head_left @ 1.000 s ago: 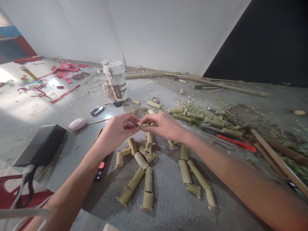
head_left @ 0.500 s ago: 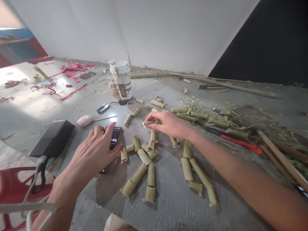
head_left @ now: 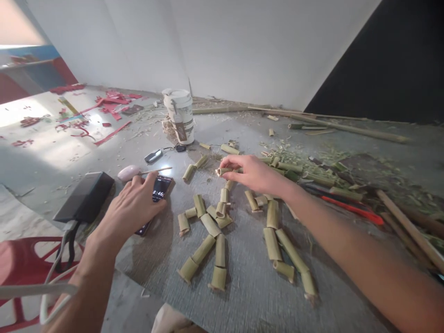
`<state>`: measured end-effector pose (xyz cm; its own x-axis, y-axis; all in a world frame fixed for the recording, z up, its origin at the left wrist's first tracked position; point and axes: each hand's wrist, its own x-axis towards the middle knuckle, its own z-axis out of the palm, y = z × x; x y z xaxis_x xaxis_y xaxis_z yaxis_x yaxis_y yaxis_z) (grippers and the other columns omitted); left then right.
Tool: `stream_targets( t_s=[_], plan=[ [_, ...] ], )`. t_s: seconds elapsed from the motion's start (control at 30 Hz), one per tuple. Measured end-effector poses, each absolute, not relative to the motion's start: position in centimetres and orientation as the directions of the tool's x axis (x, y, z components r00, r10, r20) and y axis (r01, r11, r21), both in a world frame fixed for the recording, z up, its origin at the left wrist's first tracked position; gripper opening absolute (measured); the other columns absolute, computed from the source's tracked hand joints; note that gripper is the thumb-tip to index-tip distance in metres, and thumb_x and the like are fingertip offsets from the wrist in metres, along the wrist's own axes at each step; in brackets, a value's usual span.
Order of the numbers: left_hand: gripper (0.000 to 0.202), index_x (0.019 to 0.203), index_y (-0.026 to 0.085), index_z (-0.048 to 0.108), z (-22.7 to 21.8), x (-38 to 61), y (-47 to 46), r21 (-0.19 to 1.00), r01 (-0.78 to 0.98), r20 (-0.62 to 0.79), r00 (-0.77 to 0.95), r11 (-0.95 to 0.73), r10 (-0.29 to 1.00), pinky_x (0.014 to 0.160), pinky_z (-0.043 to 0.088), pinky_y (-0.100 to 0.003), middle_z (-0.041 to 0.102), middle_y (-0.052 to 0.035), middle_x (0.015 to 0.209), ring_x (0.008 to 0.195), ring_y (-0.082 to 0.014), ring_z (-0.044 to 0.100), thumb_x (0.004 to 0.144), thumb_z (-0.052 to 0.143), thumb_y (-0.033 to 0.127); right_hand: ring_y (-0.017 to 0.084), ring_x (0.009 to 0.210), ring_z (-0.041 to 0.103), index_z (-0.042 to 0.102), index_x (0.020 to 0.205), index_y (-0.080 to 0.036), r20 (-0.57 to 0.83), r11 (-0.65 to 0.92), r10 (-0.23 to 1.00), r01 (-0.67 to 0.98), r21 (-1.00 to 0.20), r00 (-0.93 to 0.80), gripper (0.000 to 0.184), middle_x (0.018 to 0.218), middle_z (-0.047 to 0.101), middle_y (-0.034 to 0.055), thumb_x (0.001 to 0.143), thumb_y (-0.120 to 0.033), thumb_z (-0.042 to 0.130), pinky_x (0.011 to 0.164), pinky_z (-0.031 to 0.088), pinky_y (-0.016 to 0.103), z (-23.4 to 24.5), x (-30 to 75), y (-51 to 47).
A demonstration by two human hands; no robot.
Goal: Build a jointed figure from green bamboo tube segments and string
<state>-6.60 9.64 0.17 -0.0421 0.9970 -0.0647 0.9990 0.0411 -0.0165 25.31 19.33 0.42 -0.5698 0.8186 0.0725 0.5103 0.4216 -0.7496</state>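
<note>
Grey tabletop [head_left: 159, 273], strewn with bamboo shavings [head_left: 331, 151], runs back to a pale wall [head_left: 243, 51], with a white lidded bucket [head_left: 181, 115] standing on it. On the bucket's near side and to its right, the right hand [head_left: 258, 175] has thumb and fingers clamped on a short bamboo segment [head_left: 224, 171]. It should be light, stiff and apt to roll; its middle, clear of the ragged end, looks best for pinching. Nearer and left of the bucket, the left hand [head_left: 137, 199] spreads over a smartphone [head_left: 160, 188], likely slick; whether it grips the edges, I cannot tell.
</note>
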Motion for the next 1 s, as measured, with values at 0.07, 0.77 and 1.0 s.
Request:
stream_targets(
  t_s=[0.07,0.77,1.0],
  plan=[
    [0.07,0.153,0.016,0.046,0.0,-7.4,10.3,-0.015,0.999,-0.057,-0.029,0.028,0.998,0.094,0.054,-0.052,0.059,-0.0259,0.133,0.121,-0.0472,0.064,0.091,0.054,0.046,0.028,0.11,0.074,0.074,0.11,-0.029,0.066,0.413,0.825,0.52,-0.748,-0.561,0.02,0.116,0.079,0.0057,0.097,-0.044,0.07,0.094,0.055,0.045,0.4,25.5,19.5],
    [0.033,0.125,0.022,0.069,2.8,0.7,15.0,0.749,0.627,-0.013,0.336,-0.214,0.942,0.071,0.057,-0.032,0.079,-0.0055,0.094,0.081,-0.0218,0.074,0.097,0.068,0.04,0.024,0.101,0.075,0.066,0.117,-0.029,0.026,0.407,0.804,0.519,-0.751,-0.593,0.02,0.115,0.078,0.0044,0.1,-0.04,0.065,0.083,0.054,0.037,1.2,25.4,18.9],
    [0.025,0.117,0.018,0.07,0.4,1.4,15.0,0.967,0.253,-0.095,0.31,0.015,0.946,0.075,0.064,-0.03,0.078,-0.0058,0.088,0.086,-0.0199,0.078,0.096,0.072,0.031,0.024,0.112,0.073,0.067,0.112,-0.029,0.129,0.517,0.768,0.489,-0.702,-0.627,0.019,0.117,0.078,0.0016,0.094,-0.026,0.07,0.09,0.051,0.035,0.9,24.4,18.3]
  ],
)
